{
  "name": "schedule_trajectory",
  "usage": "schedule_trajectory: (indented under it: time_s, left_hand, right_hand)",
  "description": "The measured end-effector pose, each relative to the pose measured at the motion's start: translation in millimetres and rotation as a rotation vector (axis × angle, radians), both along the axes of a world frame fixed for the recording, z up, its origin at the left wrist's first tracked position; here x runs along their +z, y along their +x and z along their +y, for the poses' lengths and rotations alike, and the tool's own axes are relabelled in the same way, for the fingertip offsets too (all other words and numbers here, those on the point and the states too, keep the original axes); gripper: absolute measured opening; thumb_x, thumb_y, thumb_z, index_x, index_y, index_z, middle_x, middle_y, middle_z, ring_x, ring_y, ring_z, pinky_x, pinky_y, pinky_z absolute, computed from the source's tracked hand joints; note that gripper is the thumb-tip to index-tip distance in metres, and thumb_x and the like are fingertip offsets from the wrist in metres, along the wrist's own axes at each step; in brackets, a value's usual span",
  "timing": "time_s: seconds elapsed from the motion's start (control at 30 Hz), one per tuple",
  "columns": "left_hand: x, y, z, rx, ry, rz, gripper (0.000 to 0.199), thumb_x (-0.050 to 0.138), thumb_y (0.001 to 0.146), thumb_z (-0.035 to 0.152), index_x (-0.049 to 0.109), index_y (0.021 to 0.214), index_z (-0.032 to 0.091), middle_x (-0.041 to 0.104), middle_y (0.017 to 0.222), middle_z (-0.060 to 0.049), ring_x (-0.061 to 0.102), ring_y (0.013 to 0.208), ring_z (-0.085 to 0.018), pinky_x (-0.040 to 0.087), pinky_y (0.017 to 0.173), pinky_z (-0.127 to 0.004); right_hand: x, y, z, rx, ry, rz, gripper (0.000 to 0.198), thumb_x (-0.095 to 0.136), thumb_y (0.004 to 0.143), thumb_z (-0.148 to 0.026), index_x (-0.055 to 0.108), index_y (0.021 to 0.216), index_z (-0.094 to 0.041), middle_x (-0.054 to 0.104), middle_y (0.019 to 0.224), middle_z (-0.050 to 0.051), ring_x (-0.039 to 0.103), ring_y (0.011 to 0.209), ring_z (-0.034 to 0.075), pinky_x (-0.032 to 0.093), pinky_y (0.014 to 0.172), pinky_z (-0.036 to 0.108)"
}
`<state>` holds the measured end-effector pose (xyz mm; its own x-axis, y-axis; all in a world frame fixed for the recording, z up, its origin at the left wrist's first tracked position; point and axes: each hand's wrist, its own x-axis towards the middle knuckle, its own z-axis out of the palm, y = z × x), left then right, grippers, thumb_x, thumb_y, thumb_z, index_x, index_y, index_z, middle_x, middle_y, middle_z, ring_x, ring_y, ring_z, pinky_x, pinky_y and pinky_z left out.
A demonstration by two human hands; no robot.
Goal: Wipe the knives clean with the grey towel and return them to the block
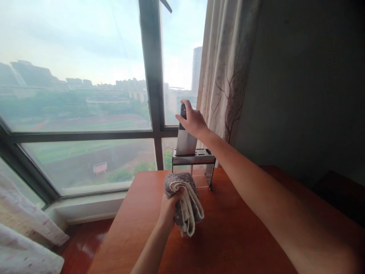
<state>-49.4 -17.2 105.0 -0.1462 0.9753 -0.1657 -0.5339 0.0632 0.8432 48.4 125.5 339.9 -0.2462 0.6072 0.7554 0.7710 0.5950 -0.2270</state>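
Note:
My left hand (pixel 170 207) grips a folded cloth (pixel 189 205), grey-brown and fuzzy on one side and cream on the other, above the table. Out in front, my right hand (pixel 193 118) has its thumb and fingers around the dark handle of a cleaver (pixel 186 142). The cleaver stands upright, its wide steel blade showing above the knife rack, and its lower edge meets a slot in the top. This knife rack (pixel 185 160) has a metal top with several slots and clear sides. The cloth hides part of its lower front.
The rack stands on a reddish-brown wooden table (pixel 128 228) near its far edge. Behind it are a large window with a dark frame (pixel 152 76) and a pale curtain (pixel 225 76). Another curtain (pixel 25 243) hangs at lower left. A dark wall (pixel 299 87) is at right.

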Motion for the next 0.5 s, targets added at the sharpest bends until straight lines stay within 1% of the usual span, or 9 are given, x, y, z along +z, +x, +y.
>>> schedule_trajectory:
  time_s: [0.1, 0.23, 0.37, 0.5]
  left_hand:
    - [-3.5, -0.6, 0.6, -0.021, -0.03, -0.046, 0.04, 0.078, 0.063, 0.029, 0.065, 0.098, 0.014, 0.074, 0.079, -0.007, 0.071, 0.068, -0.025, 0.056, 0.058, -0.031]
    - [-7.6, -0.7, 1.2, -0.04, -0.034, -0.094, 0.046, 0.078, 0.064, 0.03, 0.063, 0.105, 0.014, 0.074, 0.081, -0.007, 0.071, 0.067, -0.024, 0.056, 0.059, -0.031]
    - [-8.6, 1.3, 0.7, -0.061, -0.039, -0.107, 0.045, 0.078, 0.065, 0.03, 0.063, 0.104, 0.015, 0.074, 0.081, -0.007, 0.07, 0.067, -0.023, 0.055, 0.059, -0.03]
    - [-8.3, 3.2, 0.3, -0.06, -0.031, -0.084, 0.043, 0.078, 0.063, 0.03, 0.063, 0.101, 0.014, 0.074, 0.081, -0.006, 0.07, 0.067, -0.024, 0.055, 0.057, -0.03]
  right_hand:
    - [-21.4, -4.9, 0.2, -0.024, -0.115, -0.05, 0.051, 0.051, 0.088, -0.038, 0.036, 0.135, -0.022, 0.07, 0.097, 0.011, 0.065, 0.088, 0.031, 0.049, 0.073, 0.037]
    - [-48.1, -12.4, -3.3, -0.029, -0.185, -0.115, 0.054, 0.049, 0.089, -0.041, 0.033, 0.136, -0.021, 0.07, 0.097, 0.013, 0.066, 0.09, 0.032, 0.048, 0.075, 0.038]
    - [-65.1, -17.6, -4.4, -0.056, -0.275, -0.164, 0.056, 0.05, 0.089, -0.041, 0.03, 0.137, -0.02, 0.07, 0.097, 0.015, 0.066, 0.09, 0.032, 0.048, 0.077, 0.039]
    - [-77.5, -19.2, -5.0, -0.039, -0.333, -0.173, 0.058, 0.051, 0.09, -0.039, 0.027, 0.139, -0.019, 0.07, 0.099, 0.015, 0.066, 0.092, 0.032, 0.047, 0.078, 0.038]
